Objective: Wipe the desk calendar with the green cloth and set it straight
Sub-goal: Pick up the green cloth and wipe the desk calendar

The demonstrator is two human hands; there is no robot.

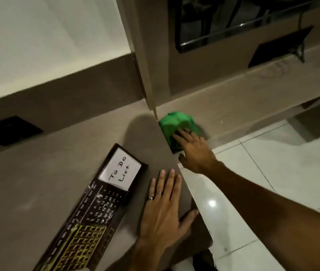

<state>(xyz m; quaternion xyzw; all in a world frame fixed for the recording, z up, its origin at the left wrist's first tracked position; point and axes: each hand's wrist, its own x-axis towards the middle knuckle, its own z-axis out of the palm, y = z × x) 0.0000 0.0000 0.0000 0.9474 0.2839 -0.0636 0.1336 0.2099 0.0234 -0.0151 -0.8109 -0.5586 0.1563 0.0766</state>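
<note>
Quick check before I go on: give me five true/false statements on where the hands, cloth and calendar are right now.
1. The right hand is on the green cloth. True.
2. The left hand holds the calendar. False: it lies flat on the desk beside it, not gripping.
3. The cloth lies on the calendar. False: it sits apart, past the desk's edge on a lower ledge.
4. The calendar's white card reads "To Do List". True.
5. The calendar stands upright. False: it appears to lie flat, askew to the desk's edge.
</note>
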